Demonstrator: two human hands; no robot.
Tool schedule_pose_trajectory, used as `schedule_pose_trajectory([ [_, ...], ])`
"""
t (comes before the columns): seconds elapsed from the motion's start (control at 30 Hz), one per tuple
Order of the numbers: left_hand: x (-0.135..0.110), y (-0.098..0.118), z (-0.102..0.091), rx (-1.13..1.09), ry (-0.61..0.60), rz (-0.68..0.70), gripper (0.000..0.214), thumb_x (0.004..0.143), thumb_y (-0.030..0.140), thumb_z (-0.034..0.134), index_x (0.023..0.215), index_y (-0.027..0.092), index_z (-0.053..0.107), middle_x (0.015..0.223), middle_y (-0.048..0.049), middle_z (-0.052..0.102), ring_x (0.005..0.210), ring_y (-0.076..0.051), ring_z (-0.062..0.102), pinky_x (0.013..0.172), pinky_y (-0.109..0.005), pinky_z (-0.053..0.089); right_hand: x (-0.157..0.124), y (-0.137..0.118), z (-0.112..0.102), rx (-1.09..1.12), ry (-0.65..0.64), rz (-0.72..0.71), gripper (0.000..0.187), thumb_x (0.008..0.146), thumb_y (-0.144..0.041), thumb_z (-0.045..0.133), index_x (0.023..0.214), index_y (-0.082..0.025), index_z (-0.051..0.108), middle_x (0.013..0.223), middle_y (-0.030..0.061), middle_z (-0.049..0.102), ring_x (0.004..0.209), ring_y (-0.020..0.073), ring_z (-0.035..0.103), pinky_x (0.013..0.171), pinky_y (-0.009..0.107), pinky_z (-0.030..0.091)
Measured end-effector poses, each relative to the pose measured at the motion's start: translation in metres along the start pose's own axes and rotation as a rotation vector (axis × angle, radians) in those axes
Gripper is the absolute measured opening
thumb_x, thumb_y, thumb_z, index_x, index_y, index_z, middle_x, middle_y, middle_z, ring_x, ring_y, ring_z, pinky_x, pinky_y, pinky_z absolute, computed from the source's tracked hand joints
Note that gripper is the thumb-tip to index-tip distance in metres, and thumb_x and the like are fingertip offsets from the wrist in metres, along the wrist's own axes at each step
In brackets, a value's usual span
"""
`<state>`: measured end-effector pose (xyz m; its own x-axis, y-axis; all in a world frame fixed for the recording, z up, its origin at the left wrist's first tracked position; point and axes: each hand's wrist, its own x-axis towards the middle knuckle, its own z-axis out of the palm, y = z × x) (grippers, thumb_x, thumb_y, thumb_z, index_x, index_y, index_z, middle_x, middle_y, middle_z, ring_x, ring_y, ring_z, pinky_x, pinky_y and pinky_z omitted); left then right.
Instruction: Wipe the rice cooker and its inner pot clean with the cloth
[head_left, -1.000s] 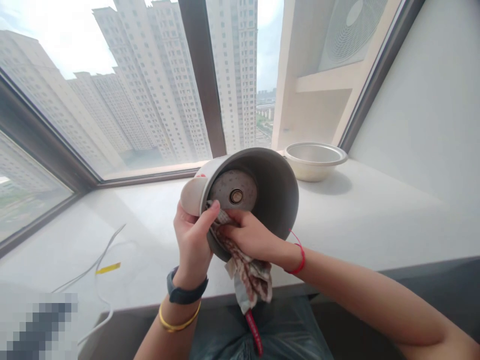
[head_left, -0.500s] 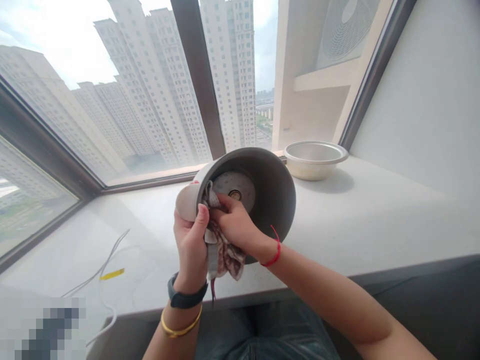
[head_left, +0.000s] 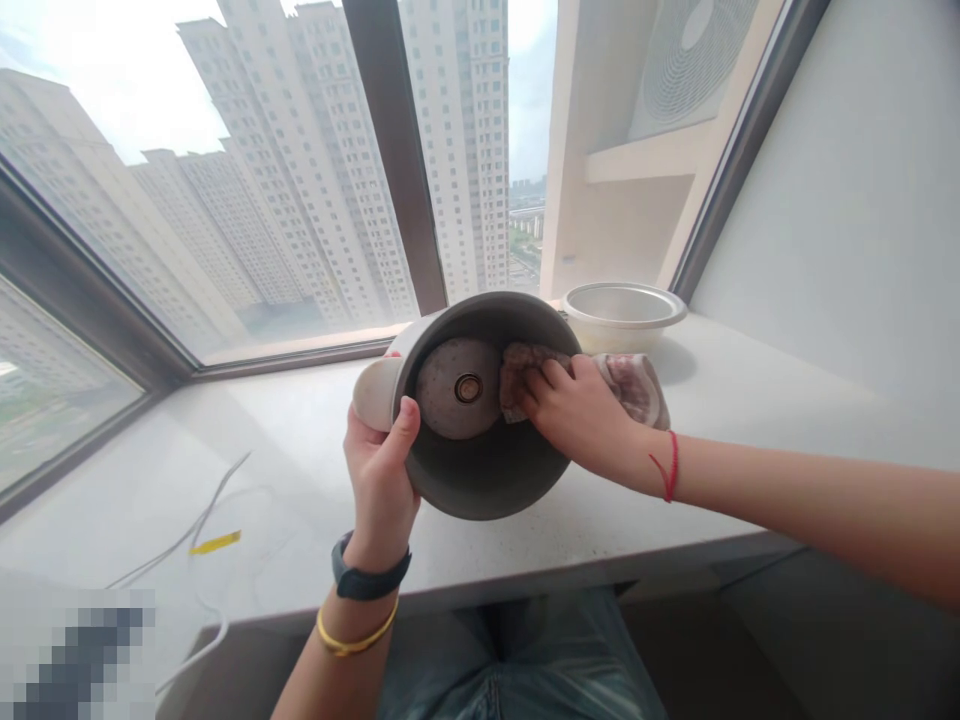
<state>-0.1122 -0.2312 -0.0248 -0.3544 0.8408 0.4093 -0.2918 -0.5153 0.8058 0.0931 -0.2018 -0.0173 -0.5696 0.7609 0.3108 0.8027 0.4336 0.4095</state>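
Note:
A round cooker body (head_left: 480, 470) is tilted with its open mouth facing me, above the white sill. Its grey heating plate (head_left: 457, 388) shows at the bottom. My left hand (head_left: 379, 470) grips the cooker's left rim, thumb hooked inside. My right hand (head_left: 577, 410) reaches in over the right rim and presses a patterned brown-and-white cloth (head_left: 630, 385) against the inner right wall, beside the plate. Part of the cloth hangs out over the rim.
A metal inner pot (head_left: 622, 318) stands on the white sill (head_left: 750, 430) at the back right, by the wall. A white cable with a yellow tag (head_left: 216, 542) lies on the sill at the left. Large windows run along the back.
My right hand has carried the cloth from the lower left of the cooker's inside across to the right wall. The left hand keeps its grip on the rim.

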Motion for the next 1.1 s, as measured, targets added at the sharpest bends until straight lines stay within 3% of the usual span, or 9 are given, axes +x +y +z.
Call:
schedule_pose_trajectory([
  [0.13, 0.002, -0.002, -0.001, -0.008, 0.004, -0.007, 0.055, 0.079, 0.037, 0.083, 0.129, 0.025, 0.068, 0.121, -0.0068, 0.072, 0.114, -0.029, 0.068, 0.102, -0.041, 0.054, 0.03, -0.002, 0.001, 0.069, 0.282, 0.06, 0.047, 0.103, -0.015, 0.032, 0.145, -0.013, 0.052, 0.133, 0.019, 0.061, 0.107, 0.0332, 0.052, 0.08, 0.046, 0.036],
  [0.23, 0.003, -0.003, 0.0, -0.019, -0.015, 0.011, 0.053, 0.078, 0.036, 0.084, 0.128, 0.025, 0.068, 0.121, -0.0066, 0.073, 0.118, -0.029, 0.066, 0.107, -0.042, 0.051, 0.045, -0.027, 0.008, 0.219, 0.348, 0.046, 0.046, 0.103, -0.017, 0.036, 0.146, -0.018, 0.051, 0.143, 0.0151, 0.055, 0.114, 0.0322, 0.049, 0.085, 0.045, 0.038],
  [0.33, 0.004, -0.004, 0.0, -0.034, -0.014, 0.011, 0.052, 0.077, 0.034, 0.085, 0.125, 0.025, 0.069, 0.12, -0.0059, 0.073, 0.119, -0.029, 0.066, 0.11, -0.042, 0.048, 0.046, -0.057, 0.02, 0.277, 0.327, -0.123, 0.039, 0.104, -0.019, 0.036, 0.134, -0.021, 0.061, 0.14, 0.0134, 0.058, 0.108, 0.0297, 0.051, 0.083, 0.044, 0.039],
  [0.43, 0.005, -0.005, -0.002, -0.033, -0.007, 0.004, 0.05, 0.077, 0.034, 0.085, 0.124, 0.025, 0.069, 0.119, -0.0054, 0.074, 0.118, -0.028, 0.067, 0.11, -0.043, 0.048, 0.044, -0.065, 0.024, 0.263, 0.302, -0.252, 0.039, 0.105, -0.023, 0.034, 0.131, -0.023, 0.063, 0.139, 0.012, 0.058, 0.105, 0.0288, 0.052, 0.081, 0.043, 0.04],
  [0.5, 0.003, -0.006, -0.004, -0.024, -0.021, 0.01, 0.051, 0.077, 0.034, 0.085, 0.124, 0.025, 0.069, 0.123, -0.0059, 0.073, 0.122, -0.029, 0.065, 0.113, -0.044, 0.046, 0.047, -0.055, 0.018, 0.238, 0.282, -0.182, 0.043, 0.105, -0.021, 0.032, 0.137, -0.024, 0.06, 0.143, 0.0125, 0.056, 0.109, 0.0308, 0.051, 0.083, 0.045, 0.04],
  [0.67, -0.001, -0.006, -0.005, -0.007, -0.036, -0.003, 0.056, 0.077, 0.035, 0.085, 0.129, 0.023, 0.067, 0.127, -0.0079, 0.071, 0.124, -0.031, 0.063, 0.115, -0.048, 0.043, 0.053, -0.024, 0.002, 0.175, 0.162, 0.231, 0.052, 0.102, -0.016, 0.027, 0.15, -0.021, 0.047, 0.148, 0.0178, 0.049, 0.117, 0.0362, 0.05, 0.084, 0.048, 0.042],
  [0.8, -0.002, -0.005, -0.002, -0.042, 0.004, -0.01, 0.055, 0.078, 0.035, 0.084, 0.129, 0.024, 0.066, 0.123, -0.0073, 0.072, 0.121, -0.031, 0.065, 0.112, -0.048, 0.046, 0.035, -0.034, 0.006, 0.161, -0.063, 0.345, 0.05, 0.098, -0.012, 0.034, 0.146, -0.013, 0.051, 0.135, 0.0229, 0.058, 0.109, 0.0356, 0.058, 0.078, 0.045, 0.047],
  [0.97, -0.006, -0.006, 0.002, -0.013, 0.006, 0.017, 0.054, 0.078, 0.035, 0.085, 0.127, 0.023, 0.067, 0.13, -0.007, 0.069, 0.126, -0.031, 0.061, 0.115, -0.046, 0.044, 0.013, -0.062, 0.003, 0.291, -0.292, 0.203, 0.042, 0.086, -0.013, 0.061, 0.127, -0.013, 0.065, 0.119, 0.0214, 0.068, 0.107, 0.0359, 0.063, 0.076, 0.043, 0.051],
  [1.1, -0.006, -0.006, 0.004, -0.003, -0.014, 0.03, 0.051, 0.08, 0.033, 0.083, 0.128, 0.024, 0.067, 0.136, -0.0071, 0.066, 0.13, -0.031, 0.058, 0.115, -0.044, 0.043, 0.013, -0.074, -0.001, 0.566, -0.109, 0.04, 0.046, 0.087, -0.01, 0.057, 0.13, -0.024, 0.065, 0.119, 0.0114, 0.072, 0.106, 0.0277, 0.066, 0.079, 0.036, 0.053],
])
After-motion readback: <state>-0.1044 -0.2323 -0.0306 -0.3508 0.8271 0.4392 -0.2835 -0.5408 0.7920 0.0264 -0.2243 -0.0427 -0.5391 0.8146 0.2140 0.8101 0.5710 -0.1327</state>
